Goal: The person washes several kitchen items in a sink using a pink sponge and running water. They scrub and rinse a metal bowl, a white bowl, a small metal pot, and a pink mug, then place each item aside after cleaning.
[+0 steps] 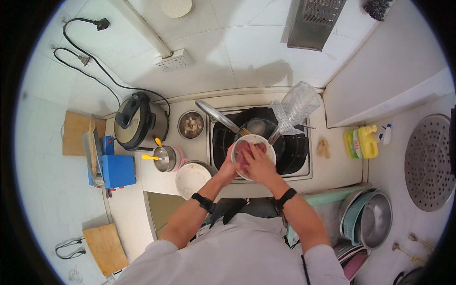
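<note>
A black band (204,202) sits behind the left grip (230,170), another band (287,196) behind the right grip (260,167). Farther back are dark pants (263,207) and a pale grey, short-sleeved top (232,254).

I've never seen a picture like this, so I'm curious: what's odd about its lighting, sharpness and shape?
In the head view, dark corners frame a rounded picture, typical of a fisheye; soft shadows fall on the tiled wall; the steel basin at right has a sheen; the right hand over the white bowl shows no strong blur.

A round white bowl (269,147), tilted slightly, holds pinkish-red, raw-looking meat (242,151) above the sink's (304,175) near edge.
</note>
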Tool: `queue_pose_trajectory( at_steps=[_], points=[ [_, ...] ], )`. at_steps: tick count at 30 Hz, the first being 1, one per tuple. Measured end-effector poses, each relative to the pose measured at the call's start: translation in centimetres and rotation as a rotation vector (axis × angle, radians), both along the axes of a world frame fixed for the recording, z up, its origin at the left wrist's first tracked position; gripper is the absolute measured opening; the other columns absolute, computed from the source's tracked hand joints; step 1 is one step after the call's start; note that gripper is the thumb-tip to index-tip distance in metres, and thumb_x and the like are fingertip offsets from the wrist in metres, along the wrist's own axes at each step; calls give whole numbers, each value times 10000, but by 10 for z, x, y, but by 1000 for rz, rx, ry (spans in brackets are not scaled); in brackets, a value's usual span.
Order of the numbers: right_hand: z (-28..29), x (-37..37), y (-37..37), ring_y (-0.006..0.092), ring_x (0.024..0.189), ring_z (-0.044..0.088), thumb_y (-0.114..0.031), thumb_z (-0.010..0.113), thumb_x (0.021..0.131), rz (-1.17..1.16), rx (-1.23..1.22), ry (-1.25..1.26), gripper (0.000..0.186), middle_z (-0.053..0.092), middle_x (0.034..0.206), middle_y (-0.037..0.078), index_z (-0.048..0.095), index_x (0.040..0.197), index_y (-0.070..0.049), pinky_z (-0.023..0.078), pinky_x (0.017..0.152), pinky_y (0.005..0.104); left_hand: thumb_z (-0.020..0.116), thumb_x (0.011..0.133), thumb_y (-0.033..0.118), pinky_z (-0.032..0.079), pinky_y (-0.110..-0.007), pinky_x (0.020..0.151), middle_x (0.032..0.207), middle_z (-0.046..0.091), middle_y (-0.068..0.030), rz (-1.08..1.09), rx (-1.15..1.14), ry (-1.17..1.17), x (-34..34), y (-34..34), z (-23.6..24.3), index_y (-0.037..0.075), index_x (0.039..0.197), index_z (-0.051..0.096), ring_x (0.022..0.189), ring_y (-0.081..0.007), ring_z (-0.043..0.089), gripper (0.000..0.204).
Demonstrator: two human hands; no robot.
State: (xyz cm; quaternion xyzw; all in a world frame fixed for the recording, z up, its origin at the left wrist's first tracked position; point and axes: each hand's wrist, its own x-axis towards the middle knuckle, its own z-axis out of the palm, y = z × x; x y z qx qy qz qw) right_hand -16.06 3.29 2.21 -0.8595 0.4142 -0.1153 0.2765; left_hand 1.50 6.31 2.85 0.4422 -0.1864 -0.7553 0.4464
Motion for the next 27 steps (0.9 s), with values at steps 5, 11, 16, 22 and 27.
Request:
queue_pose_trajectory(
  at_steps=[5,11,16,22,27],
  points=[
    [-19,12,10,434,1257,484,-153,562,928,275,198,-287,433,428,1453,242,539,1329,6,412,1084,475,456,633,-142,481,-393,1025,1493,418,-145,-22,46,-65,16,-6,-4,216,1574,209,1391,-327,427,1037],
    [-12,-45,2,270,1034,625,-162,629,855,259,-17,32,175,664,930,54,683,1006,-93,532,870,381,429,581,-95,457,-365,1047,1410,490,-105,-36,28,-170,28,-11,-8,148,1539,302,1319,-306,488,996],
    [-4,-34,-6,292,986,642,-101,657,841,-48,-190,-101,138,663,968,88,672,977,-83,514,860,395,427,660,-103,451,-415,1074,1372,529,-98,22,58,-83,19,-10,-10,144,1511,364,1319,-304,492,888],
    [-6,-42,2,179,826,625,-32,506,1011,-782,391,-851,106,639,945,53,604,1051,-39,525,748,329,439,778,-99,457,-510,1097,1436,500,-162,174,219,2,24,-3,-13,91,1500,362,1329,-356,505,750],
    [-3,-27,32,83,857,559,-106,422,1075,-781,480,-1232,160,596,977,10,532,1183,-64,492,797,246,445,842,-85,535,-488,1032,1412,511,-219,196,323,281,20,-6,-32,1,1467,384,1271,-374,560,633]
  ],
)
